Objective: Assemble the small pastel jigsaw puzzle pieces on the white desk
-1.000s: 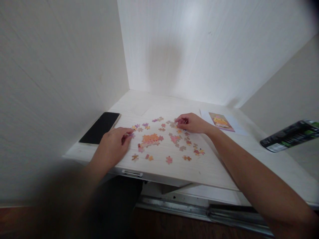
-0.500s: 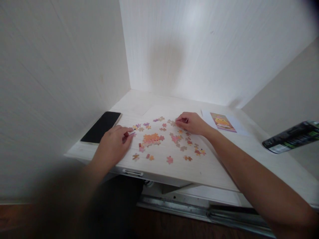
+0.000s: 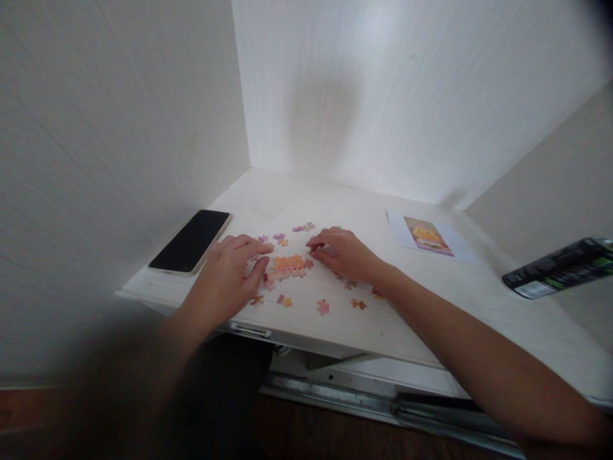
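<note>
A joined section of jigsaw puzzle [image 3: 288,266], orange and pink, lies on the white tabletop [image 3: 345,332]. My left hand [image 3: 232,268] rests at its left side, thumb and fingers apart, with nothing visible between them. Right of and just above the section, my right hand [image 3: 345,254] has thumb and index finger pinched at a puzzle piece, mostly hidden by the fingers. Loose pieces lie around: a pink piece [image 3: 323,307] and a brown-orange piece [image 3: 358,305] in front, purple ones [image 3: 278,237] behind. My right hand and forearm cover several others.
A dark-screened phone [image 3: 191,241] lies at the left near the wall. On the right, a picture card [image 3: 428,236] showing a yellow figure sits on white paper [image 3: 398,233]. A black can [image 3: 558,268] is at the far right. White walls enclose the back and sides.
My right hand has moved left and slightly nearer, from the loose pieces at the back right toward the joined section. My left hand's fingers have spread and shifted over its left side.
</note>
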Available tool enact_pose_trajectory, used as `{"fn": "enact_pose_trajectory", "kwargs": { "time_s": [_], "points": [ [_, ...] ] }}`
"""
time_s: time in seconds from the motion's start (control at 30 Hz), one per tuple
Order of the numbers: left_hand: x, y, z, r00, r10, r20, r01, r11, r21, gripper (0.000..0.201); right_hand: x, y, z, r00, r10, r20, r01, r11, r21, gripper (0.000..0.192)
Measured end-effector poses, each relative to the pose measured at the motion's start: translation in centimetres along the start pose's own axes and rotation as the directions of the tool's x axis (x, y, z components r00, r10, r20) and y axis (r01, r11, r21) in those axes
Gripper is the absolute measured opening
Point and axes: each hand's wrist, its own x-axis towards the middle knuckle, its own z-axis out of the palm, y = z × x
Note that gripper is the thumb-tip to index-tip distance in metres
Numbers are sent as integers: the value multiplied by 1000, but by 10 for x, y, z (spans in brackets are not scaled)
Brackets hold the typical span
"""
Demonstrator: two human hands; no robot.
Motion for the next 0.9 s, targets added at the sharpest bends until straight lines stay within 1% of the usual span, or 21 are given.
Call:
{"fn": "enact_pose_trajectory", "kwargs": {
  "time_s": [0.1, 0.23, 0.37, 0.47, 0.57, 0.67, 0.77, 0.9],
  "points": [
    [1, 10, 6, 990, 122, 66, -117, 990, -85, 28, 0, 1, -1, 1000, 28, 14, -29, 998, 52, 18],
    [3, 16, 14, 971, 180, 154, -165, 981, -106, 36, -2, 1, -2, 998, 60, 16, -61, 991, 121, 18],
    [6, 15, 17, 959, 194, 205, -173, 978, -116, 36, -3, 1, -4, 999, 48, 5, -48, 977, 208, 21],
    [9, 13, 15, 957, 187, 221, -161, 978, -130, 36, -3, 1, -5, 997, 81, 10, -80, 948, 309, 20],
    [9, 8, 12, 964, 169, 206, -137, 977, -164, 40, -4, -6, -4, 994, 108, 11, -102, 887, 451, 16],
    [6, 0, 7, 974, 153, 170, -122, 976, -178, 44, -6, -21, 0, 992, 117, 51, -126, 829, 544, 12],
    [1, -4, 1, 962, 175, 207, -140, 975, -173, 40, -9, -36, 5, 991, 104, 80, -131, 811, 570, 14],
    [-2, -5, 0, 949, 203, 241, -163, 971, -176, 33, -12, -48, 7, 995, 64, 80, -97, 840, 533, 18]
  ]
}}
